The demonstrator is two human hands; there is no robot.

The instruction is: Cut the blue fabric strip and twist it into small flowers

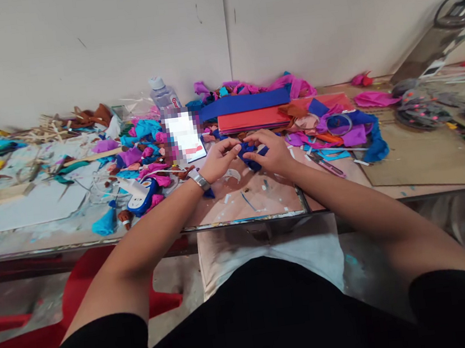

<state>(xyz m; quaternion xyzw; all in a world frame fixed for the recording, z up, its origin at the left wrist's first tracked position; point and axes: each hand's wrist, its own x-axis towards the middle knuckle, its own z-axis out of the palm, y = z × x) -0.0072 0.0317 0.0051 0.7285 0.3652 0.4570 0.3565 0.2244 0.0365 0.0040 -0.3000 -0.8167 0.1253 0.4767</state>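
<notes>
Both my hands are over the table's front middle, around a small crumpled piece of dark blue crepe paper [250,162]. My left hand [219,160], with a metal watch [199,179] on its wrist, has thumb and fingers pinched together at the paper's left edge. My right hand [273,152] curls over the paper from the other side, thumb and fingers closed on it. Part of the paper is hidden behind the fingers. Just beyond the hands lie a stack of red paper sheets [251,119] and a folded blue strip [245,103].
A lit phone [188,137] leans left of centre before a plastic bottle [163,95]. Crepe scraps [142,131] and a blue power socket [143,197] lie leftward. On the right are a pink cutter [328,165], a tape ring [339,123] and a brown board [417,157].
</notes>
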